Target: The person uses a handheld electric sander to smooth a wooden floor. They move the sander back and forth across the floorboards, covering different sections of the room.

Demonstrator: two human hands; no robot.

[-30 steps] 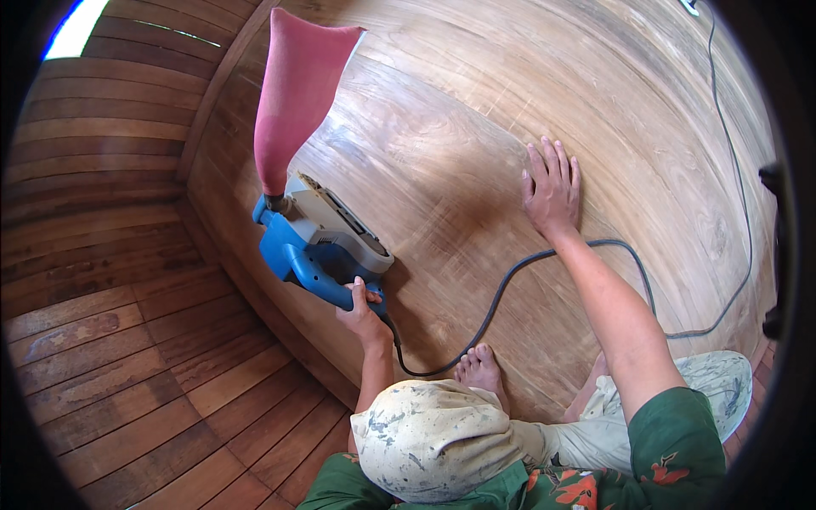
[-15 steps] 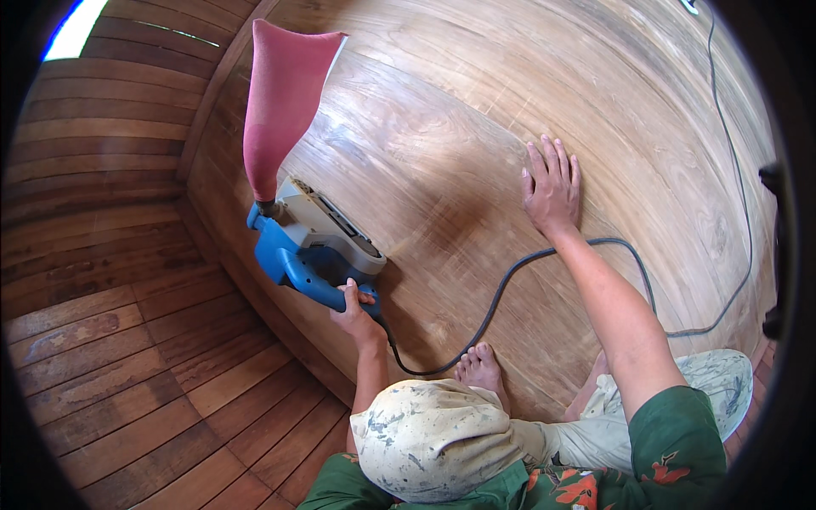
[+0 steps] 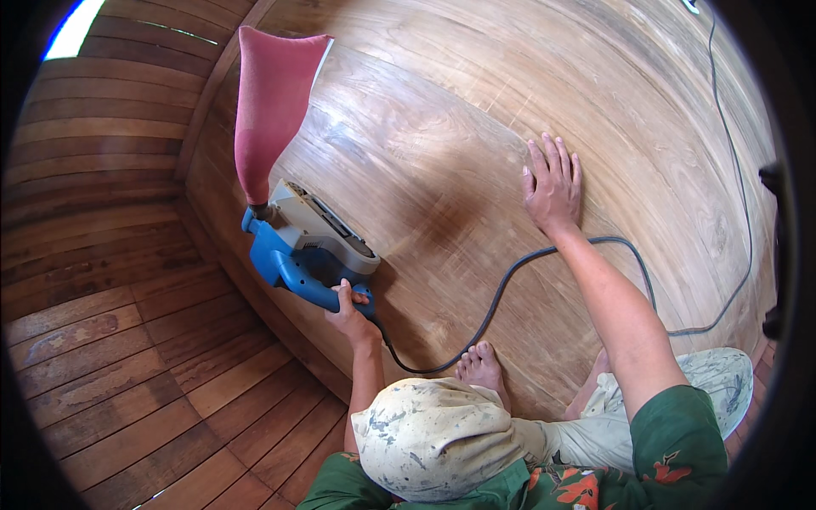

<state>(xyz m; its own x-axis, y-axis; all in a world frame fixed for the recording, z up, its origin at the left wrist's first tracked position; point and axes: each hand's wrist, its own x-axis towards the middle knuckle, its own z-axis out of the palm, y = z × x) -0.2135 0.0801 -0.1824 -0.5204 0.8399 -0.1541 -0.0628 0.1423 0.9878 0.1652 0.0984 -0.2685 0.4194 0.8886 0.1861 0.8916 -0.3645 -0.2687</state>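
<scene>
Belt sander [image 3: 308,228], blue and grey, sits tilted left of the middle, over the pale boards [image 3: 442,110] and near the darker planks [image 3: 127,263] beyond their edge; whether it touches the wood cannot be told from this angle. Fingers of the left hand [image 3: 345,321] are curled round its blue rear handle [image 3: 304,285], with the thumb showing on top. Handling it well probably calls for a firm but unstrained grip there, since most of the machine's bulk lies beyond the hand and could tip the wrist. A pink dust bag [image 3: 274,110] rises from the far end; it seems best left unkinked and well clear of the belt. The right hand [image 3: 554,189] lies palm down on the boards, well apart from the machine, its fingers slightly spread; this looks like a sound prop, so long as it is out of the belt's path. A black cord [image 3: 490,313] leaves the handle, curves close by a bare foot [image 3: 481,364] and passes under the right forearm [image 3: 616,306]; its slack should lie where neither limb snags it. Nearest the viewer are pale, stained trousers [image 3: 425,442] and a green sleeve [image 3: 676,433].
</scene>
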